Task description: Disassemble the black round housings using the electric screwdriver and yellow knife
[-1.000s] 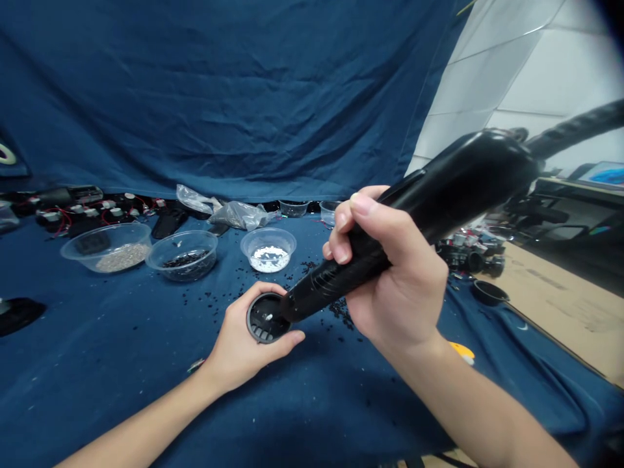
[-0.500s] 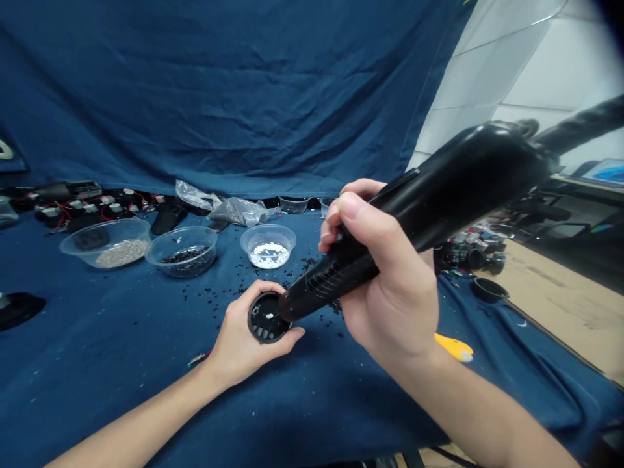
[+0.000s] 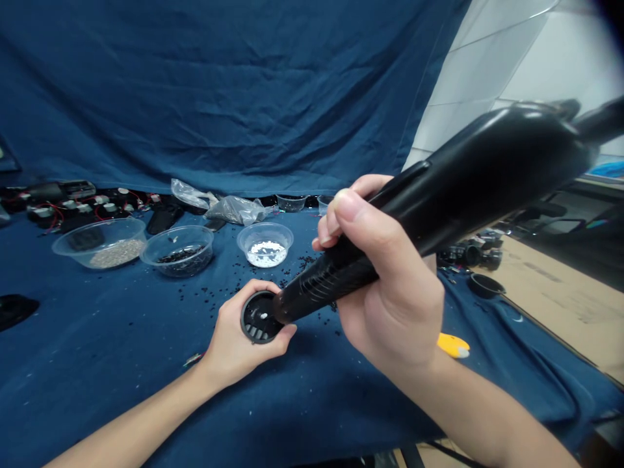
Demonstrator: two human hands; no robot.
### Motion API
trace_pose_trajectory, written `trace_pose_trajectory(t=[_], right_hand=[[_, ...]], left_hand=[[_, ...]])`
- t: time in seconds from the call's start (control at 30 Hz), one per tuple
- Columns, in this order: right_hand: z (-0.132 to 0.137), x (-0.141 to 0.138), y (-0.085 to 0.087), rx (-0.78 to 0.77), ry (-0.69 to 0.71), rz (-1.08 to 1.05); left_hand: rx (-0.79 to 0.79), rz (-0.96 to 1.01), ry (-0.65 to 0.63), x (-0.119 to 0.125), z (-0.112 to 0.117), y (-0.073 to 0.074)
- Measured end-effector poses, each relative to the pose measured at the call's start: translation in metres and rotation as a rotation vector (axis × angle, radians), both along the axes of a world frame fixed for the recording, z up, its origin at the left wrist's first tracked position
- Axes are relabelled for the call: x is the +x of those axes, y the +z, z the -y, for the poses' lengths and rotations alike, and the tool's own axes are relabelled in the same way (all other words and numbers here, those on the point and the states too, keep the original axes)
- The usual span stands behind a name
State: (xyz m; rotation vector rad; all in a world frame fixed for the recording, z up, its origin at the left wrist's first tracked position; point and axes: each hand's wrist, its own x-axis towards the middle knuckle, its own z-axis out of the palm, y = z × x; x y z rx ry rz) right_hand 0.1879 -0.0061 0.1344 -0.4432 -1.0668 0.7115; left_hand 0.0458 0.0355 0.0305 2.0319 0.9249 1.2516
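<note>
My left hand (image 3: 236, 338) is wrapped round a small round black plastic housing (image 3: 257, 325), its open side facing me. A small white piece (image 3: 264, 316) shows inside it, with grey ribs along its lower edge. In my right hand (image 3: 390, 286) is a black electric screwdriver (image 3: 468, 182), held slanting with its cord end up at the right. The screwdriver's nose meets the right side of the housing; its tip is hidden inside. Beyond my hands stands a clear bowl of small white parts (image 3: 266, 253).
Two more clear bowls stand left, one with black parts (image 3: 182, 255), one with silvery screws (image 3: 117, 252). Tiny black bits lie scattered on the blue cloth (image 3: 160, 338). A yellow-handled object (image 3: 453, 345) lies right, near a black cap (image 3: 486, 286) and cardboard (image 3: 550, 286).
The view has shifted slightly, and both hands with the housing sit a little further left. The screwdriver's nose stays at the housing; its rear end appears higher and further right.
</note>
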Motion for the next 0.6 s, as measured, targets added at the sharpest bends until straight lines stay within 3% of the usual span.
trace_pose_trajectory(t=[0.43, 0.6], right_hand=[[0.0046, -0.0013, 0.0025, -0.058, 0.014, 0.082], [0.0063, -0.0014, 0.0070, 0.070, 0.074, 0.162]], left_hand=[[0.001, 0.015, -0.031, -0.0012, -0.0013, -0.0026], [-0.001, 0.008, -0.039, -0.0016, -0.0002, -0.0025]])
